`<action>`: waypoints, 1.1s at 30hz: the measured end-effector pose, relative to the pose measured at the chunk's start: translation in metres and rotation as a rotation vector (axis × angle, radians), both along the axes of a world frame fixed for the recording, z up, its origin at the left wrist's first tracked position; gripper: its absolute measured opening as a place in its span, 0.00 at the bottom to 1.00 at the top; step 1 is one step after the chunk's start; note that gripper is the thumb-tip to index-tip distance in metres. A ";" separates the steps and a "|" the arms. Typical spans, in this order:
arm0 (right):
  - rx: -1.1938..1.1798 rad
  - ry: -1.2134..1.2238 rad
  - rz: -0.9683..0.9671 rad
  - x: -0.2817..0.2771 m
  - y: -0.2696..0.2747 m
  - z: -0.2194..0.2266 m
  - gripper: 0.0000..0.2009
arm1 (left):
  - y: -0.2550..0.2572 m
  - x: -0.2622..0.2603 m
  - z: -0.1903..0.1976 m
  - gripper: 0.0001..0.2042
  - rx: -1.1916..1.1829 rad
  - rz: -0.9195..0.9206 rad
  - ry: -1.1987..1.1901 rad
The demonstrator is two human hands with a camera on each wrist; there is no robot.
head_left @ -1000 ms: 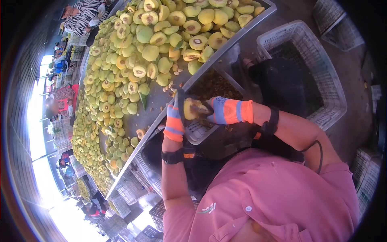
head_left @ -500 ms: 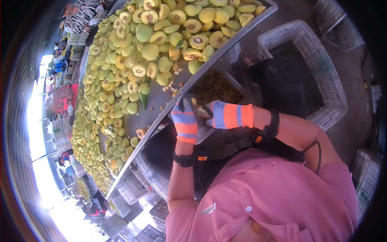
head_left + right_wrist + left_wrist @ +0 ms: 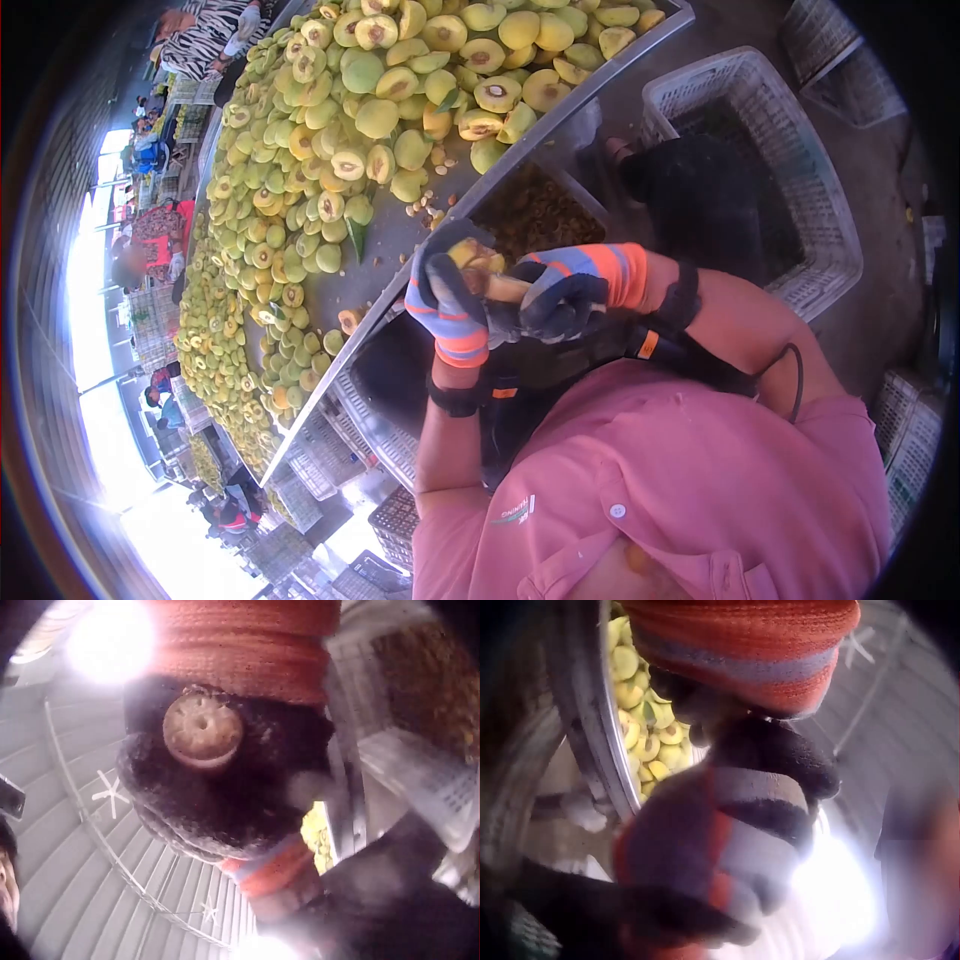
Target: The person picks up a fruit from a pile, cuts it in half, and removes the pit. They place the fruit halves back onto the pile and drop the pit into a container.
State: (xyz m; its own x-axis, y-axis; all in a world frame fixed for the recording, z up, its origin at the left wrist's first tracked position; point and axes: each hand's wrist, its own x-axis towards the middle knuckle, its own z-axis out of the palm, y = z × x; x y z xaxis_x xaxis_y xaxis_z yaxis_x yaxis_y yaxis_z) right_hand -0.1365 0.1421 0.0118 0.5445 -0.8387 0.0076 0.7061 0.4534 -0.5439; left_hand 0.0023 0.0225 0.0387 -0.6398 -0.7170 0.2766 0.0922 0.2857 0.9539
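Observation:
In the head view, my gloved left hand [image 3: 447, 300] holds a yellow-green fruit [image 3: 472, 253] with an exposed brownish inside, near the table edge. Just to its right, my gloved right hand [image 3: 572, 292] has its dark fingers curled around a tool. In the right wrist view, the round brown end of the tool's handle [image 3: 202, 729] sticks out of the right fist [image 3: 225, 791]. A pale piece [image 3: 508, 289] lies between the hands; whether it is fruit or tool I cannot tell. The tool's working end is hidden.
A metal table [image 3: 385, 240] bears a large heap of halved fruit [image 3: 375, 118]. Beyond its edge stands a bin of brown scraps [image 3: 535, 215]. A big pale crate [image 3: 805, 165] is at right, with stacked crates around. Other people work at the far left.
The right hand has turned, showing its dark curled fingers. The left hand has moved slightly right since the earliest frame, and the fruit in it is now more visible than half a second ago.

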 end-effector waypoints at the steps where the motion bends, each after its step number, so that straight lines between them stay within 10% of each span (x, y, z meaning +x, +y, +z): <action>1: -0.015 -0.131 -0.028 0.008 0.000 0.002 0.08 | -0.003 -0.002 0.006 0.14 -0.109 -0.057 -0.040; 3: 0.032 -0.282 0.075 0.006 -0.005 0.004 0.09 | -0.014 0.008 -0.022 0.15 -0.543 0.159 -0.188; 6: -0.305 1.053 -0.256 0.004 -0.002 0.008 0.11 | -0.031 0.020 -0.028 0.18 0.129 0.161 -0.149; 8: -0.274 1.143 -0.423 0.009 0.000 0.012 0.15 | -0.029 0.027 -0.020 0.25 -0.774 0.098 -0.380; 11: -0.331 1.393 -0.614 0.010 -0.005 0.000 0.19 | -0.033 0.042 -0.030 0.21 -0.610 0.075 -0.379; 19: -0.186 1.295 -0.616 -0.004 -0.010 0.019 0.19 | -0.016 0.036 -0.011 0.19 -0.590 -0.165 -0.361; 28: -0.226 1.523 -0.335 -0.004 -0.007 0.024 0.21 | -0.021 0.035 -0.012 0.20 -0.908 -0.011 -0.306; 33: -0.246 1.807 -0.447 -0.009 -0.003 0.021 0.19 | -0.018 0.023 0.017 0.12 -0.448 0.013 -0.362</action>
State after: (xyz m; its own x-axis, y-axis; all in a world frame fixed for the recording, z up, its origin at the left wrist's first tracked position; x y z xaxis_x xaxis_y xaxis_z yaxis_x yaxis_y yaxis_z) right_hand -0.1459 0.1392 0.0324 -0.1980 -0.9723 -0.1241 -0.6901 0.2282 -0.6868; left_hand 0.0254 0.0047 0.0556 -0.7421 -0.5887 0.3203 -0.2241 0.6684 0.7092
